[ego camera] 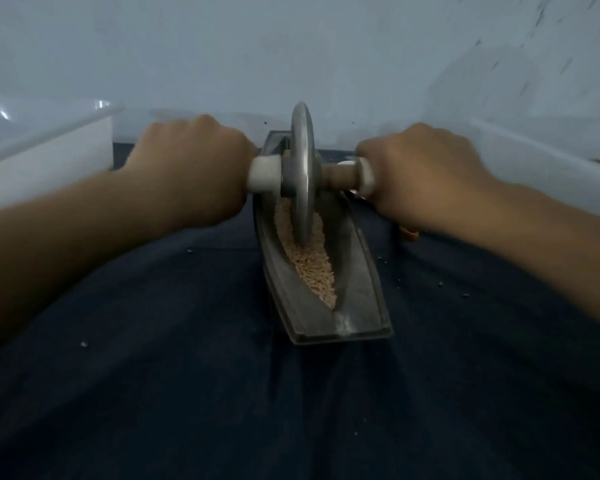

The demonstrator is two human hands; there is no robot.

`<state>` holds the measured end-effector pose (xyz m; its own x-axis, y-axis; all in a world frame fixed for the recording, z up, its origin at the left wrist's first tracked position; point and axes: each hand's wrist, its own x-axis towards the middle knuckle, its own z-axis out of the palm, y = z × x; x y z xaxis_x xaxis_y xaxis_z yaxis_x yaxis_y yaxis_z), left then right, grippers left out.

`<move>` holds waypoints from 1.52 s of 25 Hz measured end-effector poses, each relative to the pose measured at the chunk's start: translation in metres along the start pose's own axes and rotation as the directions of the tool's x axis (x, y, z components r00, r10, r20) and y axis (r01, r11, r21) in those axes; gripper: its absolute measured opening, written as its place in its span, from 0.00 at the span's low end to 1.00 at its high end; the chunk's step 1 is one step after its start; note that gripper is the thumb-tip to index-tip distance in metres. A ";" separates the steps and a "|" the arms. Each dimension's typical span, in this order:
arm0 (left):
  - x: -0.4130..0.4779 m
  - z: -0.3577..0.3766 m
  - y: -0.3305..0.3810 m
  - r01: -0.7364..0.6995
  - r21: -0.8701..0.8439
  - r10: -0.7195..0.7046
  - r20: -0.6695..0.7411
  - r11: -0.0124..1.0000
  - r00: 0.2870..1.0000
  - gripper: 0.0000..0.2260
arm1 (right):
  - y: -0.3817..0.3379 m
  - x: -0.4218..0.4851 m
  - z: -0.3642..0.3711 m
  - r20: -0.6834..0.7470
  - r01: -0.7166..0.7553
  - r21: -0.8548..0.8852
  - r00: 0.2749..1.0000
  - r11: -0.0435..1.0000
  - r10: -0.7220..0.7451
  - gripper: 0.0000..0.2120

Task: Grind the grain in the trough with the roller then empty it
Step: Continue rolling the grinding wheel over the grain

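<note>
A grey metal boat-shaped trough (364,282) lies lengthwise on the dark cloth, its near end toward me. Pale tan grain (314,271) fills its groove. A metal disc roller (302,161) stands upright in the groove at the trough's middle, on a wooden axle with white end collars. My left hand (191,168) grips the left handle and my right hand (420,174) grips the right handle, both with fingers curled round and knuckles up. The handles themselves are hidden inside my fists.
A white plastic tub (45,150) stands at the far left and another white container's rim (534,147) runs along the far right. A pale wall stands close behind the trough. Dark blue cloth (187,393) with a few scattered crumbs covers the surface.
</note>
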<state>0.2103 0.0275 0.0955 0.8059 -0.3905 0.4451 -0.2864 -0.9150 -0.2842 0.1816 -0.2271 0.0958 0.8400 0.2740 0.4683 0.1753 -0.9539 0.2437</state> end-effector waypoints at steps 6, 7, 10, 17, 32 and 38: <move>-0.015 0.012 -0.008 -0.036 0.019 0.035 0.022 0.999 0.999 0.14 | 0.002 -0.017 0.000 -0.078 0.028 -0.095 0.996 0.995 -0.036 0.10; -0.001 0.015 -0.001 0.026 0.071 -0.027 0.011 0.997 1.000 0.10 | -0.004 -0.001 0.007 -0.068 -0.054 -0.090 0.997 0.995 0.048 0.08; 0.044 0.006 0.011 0.148 0.090 -0.157 0.096 0.985 0.983 0.08 | -0.012 0.045 0.016 0.109 -0.213 0.017 0.972 0.977 0.210 0.05; -0.026 0.007 -0.015 -0.091 -0.102 0.090 -0.020 0.991 0.996 0.10 | 0.005 -0.035 -0.018 -0.161 0.112 -0.083 0.979 0.990 -0.125 0.06; -0.036 -0.017 0.001 -0.108 0.007 0.108 -0.125 0.994 0.986 0.05 | -0.004 -0.036 -0.025 -0.135 0.069 -0.065 0.988 0.995 -0.078 0.10; 0.021 0.011 0.007 0.091 -0.016 -0.089 0.118 0.996 0.989 0.07 | -0.022 0.033 0.011 -0.002 -0.142 -0.091 0.990 0.986 0.142 0.06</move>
<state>0.2308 0.0138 0.0932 0.8838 -0.2930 0.3648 -0.2200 -0.9483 -0.2288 0.2109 -0.1981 0.0966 0.8552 0.1356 0.5002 0.0068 -0.9680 0.2509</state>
